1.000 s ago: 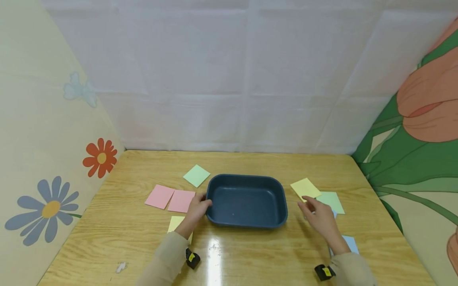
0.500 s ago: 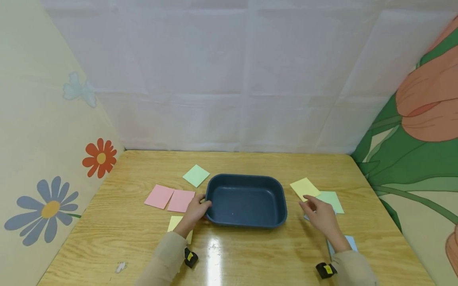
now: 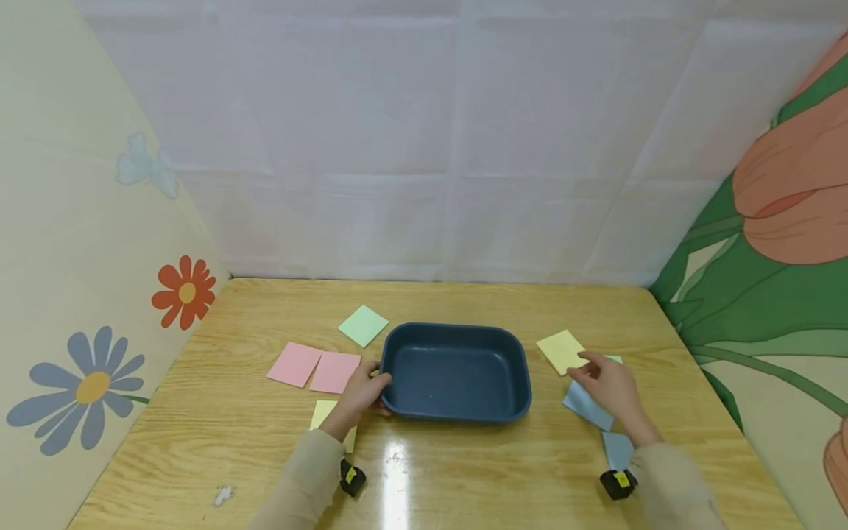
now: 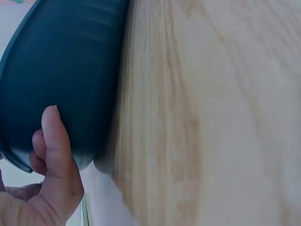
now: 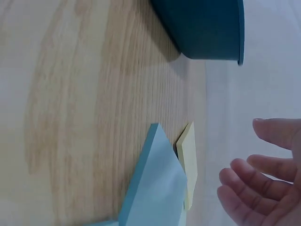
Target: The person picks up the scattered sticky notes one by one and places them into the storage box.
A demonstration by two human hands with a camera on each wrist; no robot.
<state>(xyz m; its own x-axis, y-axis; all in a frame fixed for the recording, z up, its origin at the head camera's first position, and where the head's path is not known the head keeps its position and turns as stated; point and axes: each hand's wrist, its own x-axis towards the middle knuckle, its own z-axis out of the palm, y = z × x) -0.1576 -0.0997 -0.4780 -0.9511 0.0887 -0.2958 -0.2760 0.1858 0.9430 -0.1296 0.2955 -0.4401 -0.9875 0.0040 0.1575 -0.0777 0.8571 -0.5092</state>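
Observation:
A dark blue rectangular basin (image 3: 457,377) stands on the wooden table. My left hand (image 3: 361,391) grips its left end, thumb over the rim, with more fingers lower on the outer wall (image 4: 70,61). My right hand (image 3: 611,386) hangs with loosely bent fingers over the sticky notes on the right; in the right wrist view nothing lies between them. Its fingertips overlap the near edge of a yellow sticky note pad (image 3: 559,351). Under the hand is a blue pad (image 3: 587,406), with a second blue one (image 3: 617,449) nearer me. A green note (image 3: 616,359) is mostly hidden behind the hand.
Left of the basin lie two pink notes (image 3: 335,372), a green note (image 3: 364,326) and a yellow note (image 3: 324,413) partly covered by my left forearm. A white cloth (image 3: 424,147) hangs along the table's back edge. Flower-patterned panels (image 3: 775,309) flank both sides.
My right hand has shifted right, and slightly away from me, uncovering more of the blue pads and hiding most of the green note. My left hand and the basin have stayed put.

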